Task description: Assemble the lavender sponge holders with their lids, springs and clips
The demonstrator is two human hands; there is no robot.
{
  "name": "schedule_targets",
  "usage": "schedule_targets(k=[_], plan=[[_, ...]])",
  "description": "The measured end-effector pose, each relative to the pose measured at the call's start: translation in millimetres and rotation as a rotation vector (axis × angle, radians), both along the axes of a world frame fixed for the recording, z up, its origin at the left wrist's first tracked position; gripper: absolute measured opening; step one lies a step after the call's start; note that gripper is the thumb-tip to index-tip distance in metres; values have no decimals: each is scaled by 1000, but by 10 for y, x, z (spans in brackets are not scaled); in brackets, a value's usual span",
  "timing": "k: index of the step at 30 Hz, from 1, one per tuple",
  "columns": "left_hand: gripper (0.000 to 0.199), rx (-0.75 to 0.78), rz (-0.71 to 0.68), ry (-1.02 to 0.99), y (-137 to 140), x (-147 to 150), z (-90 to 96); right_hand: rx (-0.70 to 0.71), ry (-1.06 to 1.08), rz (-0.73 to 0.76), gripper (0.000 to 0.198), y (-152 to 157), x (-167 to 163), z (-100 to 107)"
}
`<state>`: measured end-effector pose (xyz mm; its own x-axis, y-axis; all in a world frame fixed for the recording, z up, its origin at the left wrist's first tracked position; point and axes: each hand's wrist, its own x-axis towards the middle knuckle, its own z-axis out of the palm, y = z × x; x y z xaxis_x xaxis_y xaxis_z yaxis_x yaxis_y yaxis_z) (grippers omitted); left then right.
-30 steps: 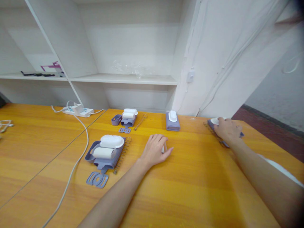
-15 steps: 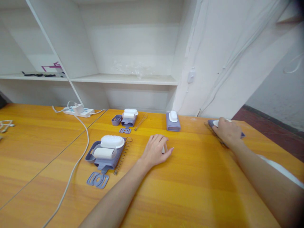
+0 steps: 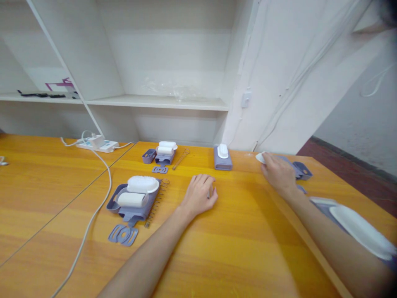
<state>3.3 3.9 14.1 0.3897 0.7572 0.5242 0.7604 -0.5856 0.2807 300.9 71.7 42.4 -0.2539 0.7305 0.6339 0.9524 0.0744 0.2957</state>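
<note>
One white cable [image 3: 110, 178] trails from a power strip [image 3: 108, 146] down the left of the wooden table [image 3: 232, 252], passing near the closer set [image 3: 114, 200]. There a white bristled piece [image 3: 142, 183] and a white roll [image 3: 132, 200] lie on a purple-grey case [image 3: 141, 212], perhaps stacked to keep the parts together, while a flat cutout [image 3: 123, 235] lies in front and a wire coil [image 3: 155, 203] runs alongside. The farther set [image 3: 166, 154] repeats this layout. Next, the left hand [image 3: 200, 193] rests half-curled on the table, seemingly as a prop; a pale sliver [image 3: 209, 193] shows inside its thumb, but I cannot tell whether it is gripped. Behind is a purple-grey box [image 3: 223, 165] topped by a white oval [image 3: 222, 151]. Rightward, the right hand [image 3: 279, 171] grips a white piece [image 3: 259, 157] from above, probably because its rim is easiest to catch; a grey tray [image 3: 302, 170] lies just beyond, and a white-topped case [image 3: 356, 227] sits nearest the right edge.
</note>
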Motion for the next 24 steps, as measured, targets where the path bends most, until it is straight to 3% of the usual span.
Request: schedule_targets(k=[2, 6, 12, 17, 20, 24], plan=[[21, 1, 10, 0, 0, -1, 0, -26, 17, 150, 31, -111, -176, -93], [23, 3, 17, 2, 6, 1, 2, -100, 74, 312, 37, -372, -531, -259], [26, 0, 60, 4, 15, 7, -2, -280, 245, 401, 41, -628, -1005, -430], [21, -7, 88, 1, 15, 5, -2, -459, 442, 618, 54, -722, -1281, -437], [20, -6, 107, -10, 21, 6, 1, -511, 559, 649, 66, -769, -1358, -424], [17, -2, 109, -19, 26, 10, 4, -520, 631, 621, 66, -794, -1371, -430]])
